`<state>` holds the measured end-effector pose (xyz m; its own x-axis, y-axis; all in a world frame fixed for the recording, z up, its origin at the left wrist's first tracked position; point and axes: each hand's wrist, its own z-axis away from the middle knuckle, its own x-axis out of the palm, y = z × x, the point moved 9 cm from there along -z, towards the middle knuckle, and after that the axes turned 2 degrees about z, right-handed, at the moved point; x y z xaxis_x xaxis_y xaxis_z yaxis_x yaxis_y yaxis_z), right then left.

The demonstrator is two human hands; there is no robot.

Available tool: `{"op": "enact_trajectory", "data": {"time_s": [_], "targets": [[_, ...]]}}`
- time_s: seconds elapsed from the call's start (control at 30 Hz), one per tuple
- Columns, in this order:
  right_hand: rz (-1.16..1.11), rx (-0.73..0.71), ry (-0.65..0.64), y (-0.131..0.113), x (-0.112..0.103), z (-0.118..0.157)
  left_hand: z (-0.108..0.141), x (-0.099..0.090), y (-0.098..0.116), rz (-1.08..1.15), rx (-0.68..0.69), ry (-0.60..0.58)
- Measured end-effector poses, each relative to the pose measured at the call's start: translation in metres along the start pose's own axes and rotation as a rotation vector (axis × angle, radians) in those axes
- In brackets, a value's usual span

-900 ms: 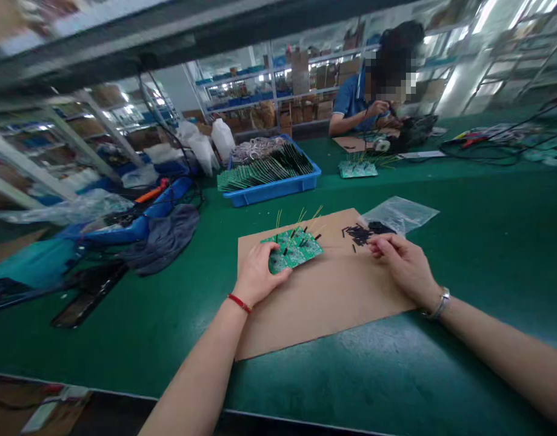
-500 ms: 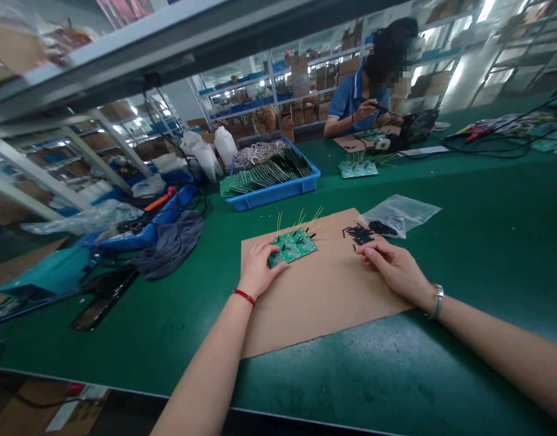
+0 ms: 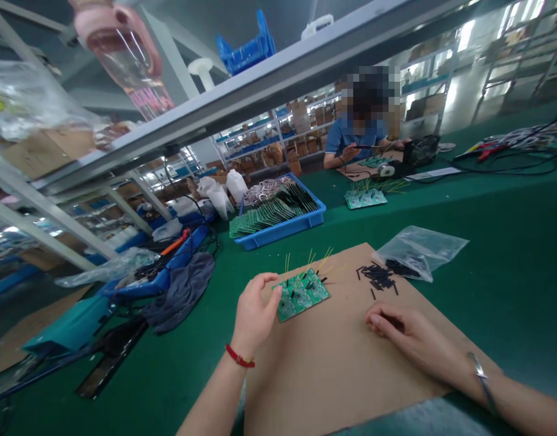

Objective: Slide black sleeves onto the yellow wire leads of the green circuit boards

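Observation:
A green circuit board [image 3: 305,298] with upright thin yellow wires and short black sleeves lies on a sheet of brown cardboard [image 3: 333,363]. At the board's left edge is my left hand [image 3: 255,312], its thumb and fingers apart; whether the thumb touches the edge I cannot tell. My right hand [image 3: 408,336] rests over the right part of the cardboard, thumb and fingers pinched together. Anything between those fingertips is too small or hidden to make out. Just beyond it sits a loose pile of short black tubes [image 3: 378,275].
A clear plastic bag [image 3: 435,251] with more black tubes lies beside the pile. Behind stands a blue tray [image 3: 285,232] of stacked boards. Another wired board [image 3: 365,198] lies near a co-worker [image 3: 335,142]. A cloth [image 3: 182,293] is at left; a shelf [image 3: 242,91] crosses overhead.
The view has tilted up, so the table sits lower. My right hand has drawn back from the black tubes toward me. My left fingers have come off the board's top to its left edge.

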<state>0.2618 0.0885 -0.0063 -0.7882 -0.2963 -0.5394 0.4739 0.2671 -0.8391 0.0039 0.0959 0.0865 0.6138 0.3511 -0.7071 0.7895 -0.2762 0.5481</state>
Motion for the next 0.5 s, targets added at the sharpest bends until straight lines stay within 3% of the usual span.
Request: {"op": "enact_trajectory", "data": {"time_s": [0.1, 0.23, 0.37, 0.5], "targets": [[0.057, -0.010, -0.049, -0.005, 0.005, -0.002, -0.059, -0.013, 0.006, -0.039, 0.003, 0.027], [0.091, -0.016, -0.087, -0.004, 0.009, -0.003, -0.165, -0.003, -0.007, -0.287, -0.120, -0.008], [0.089, -0.028, -0.113, -0.001, 0.010, -0.003, -0.256, 0.034, -0.024, -0.456, -0.248, -0.104], [0.070, -0.048, -0.121, 0.003, 0.011, -0.006, -0.304, 0.081, -0.026, -0.585, -0.291, -0.226]]}}
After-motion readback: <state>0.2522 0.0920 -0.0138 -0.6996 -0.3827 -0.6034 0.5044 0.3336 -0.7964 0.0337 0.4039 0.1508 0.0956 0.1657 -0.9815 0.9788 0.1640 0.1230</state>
